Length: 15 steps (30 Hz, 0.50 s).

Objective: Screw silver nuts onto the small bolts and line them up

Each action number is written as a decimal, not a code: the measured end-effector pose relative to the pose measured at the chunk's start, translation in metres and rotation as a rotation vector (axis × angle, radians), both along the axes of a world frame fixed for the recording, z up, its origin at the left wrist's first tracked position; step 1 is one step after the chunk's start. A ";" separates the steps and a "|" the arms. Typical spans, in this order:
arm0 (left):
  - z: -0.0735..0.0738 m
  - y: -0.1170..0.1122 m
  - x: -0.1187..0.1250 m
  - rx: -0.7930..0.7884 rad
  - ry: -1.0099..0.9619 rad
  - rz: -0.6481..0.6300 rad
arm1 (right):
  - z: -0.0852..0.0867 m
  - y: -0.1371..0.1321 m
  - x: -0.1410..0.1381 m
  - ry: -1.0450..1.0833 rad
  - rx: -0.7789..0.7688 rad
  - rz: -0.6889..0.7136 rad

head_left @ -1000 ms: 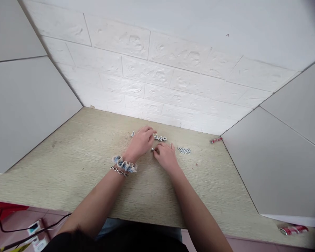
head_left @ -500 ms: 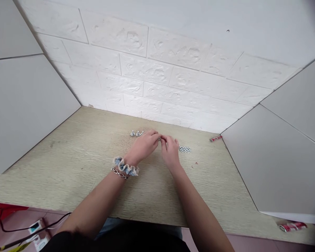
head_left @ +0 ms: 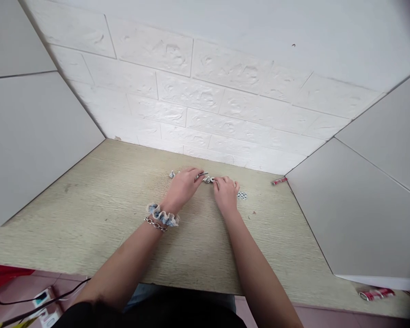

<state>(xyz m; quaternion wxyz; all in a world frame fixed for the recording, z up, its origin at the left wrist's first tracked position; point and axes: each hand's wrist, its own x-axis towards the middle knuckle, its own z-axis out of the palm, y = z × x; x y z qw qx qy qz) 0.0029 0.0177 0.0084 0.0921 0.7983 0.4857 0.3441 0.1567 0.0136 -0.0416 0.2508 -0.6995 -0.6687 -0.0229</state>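
Dressed in a black top and leaning over a pale worktop, with a white device on the floor at eight o'clock from the hands and a red cylinder on the worktop at four. Wearing a chain bracelet and, just beyond it, a ruffled scrunchie at the left wrist. Reaching with the right hand to a flat washer, fingers drawn together at its rim; impossible to tell whether gripping or merely touching. Just beside that hand, at three o'clock, with small metal nuts in rows, partly hidden. Pinching a slim metal bolt in the fingers of the left hand, near an upright bolt just beside the washer. Farther out, with another standing bolt at nine o'clock and a smaller red cylinder at three. Backed at twelve by a white brick-patterned wall.
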 end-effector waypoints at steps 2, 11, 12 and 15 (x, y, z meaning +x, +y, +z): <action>0.000 0.000 0.000 -0.002 -0.006 -0.013 | 0.000 0.000 -0.002 -0.051 -0.001 -0.014; -0.001 0.000 0.000 0.008 0.039 -0.040 | -0.003 0.003 -0.006 -0.156 -0.040 -0.041; -0.002 0.000 0.000 0.013 0.044 -0.043 | -0.003 0.004 -0.006 -0.159 -0.042 -0.040; -0.003 0.000 -0.001 0.027 0.061 -0.041 | -0.006 0.005 -0.005 -0.166 -0.048 -0.038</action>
